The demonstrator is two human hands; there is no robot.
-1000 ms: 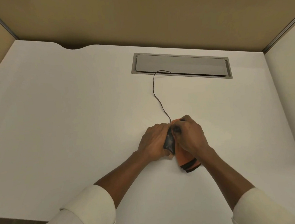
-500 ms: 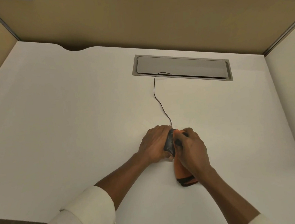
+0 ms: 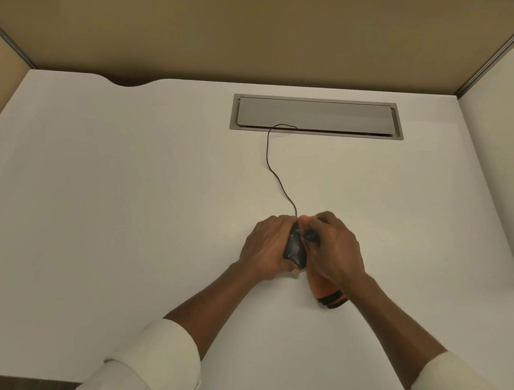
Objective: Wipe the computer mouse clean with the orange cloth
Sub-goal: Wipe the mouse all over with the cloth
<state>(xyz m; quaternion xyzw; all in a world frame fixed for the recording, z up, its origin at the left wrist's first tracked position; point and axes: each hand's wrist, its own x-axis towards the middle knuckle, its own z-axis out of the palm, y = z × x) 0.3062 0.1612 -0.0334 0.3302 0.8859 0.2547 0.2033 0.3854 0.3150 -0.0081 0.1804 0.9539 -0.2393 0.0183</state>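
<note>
The left hand (image 3: 269,246) curls round the left side of the black computer mouse (image 3: 294,248), fingers bent and closed on its body, holding it on the white worktop (image 3: 129,235); the right hand (image 3: 335,248) is closed over the orange cloth (image 3: 323,288), pressing it against the mouse's right side, knuckles up; the two hands touch across the mouse; the cloth's near end, with dark stripes, sticks out from under the right wrist and lies on the worktop; a thin black cable (image 3: 273,169) runs from the mouse's far end to the grey cable hatch (image 3: 315,117) set in the worktop; pale marks on the mouse are too small to read; both sleeves (image 3: 141,385) are cream
</note>
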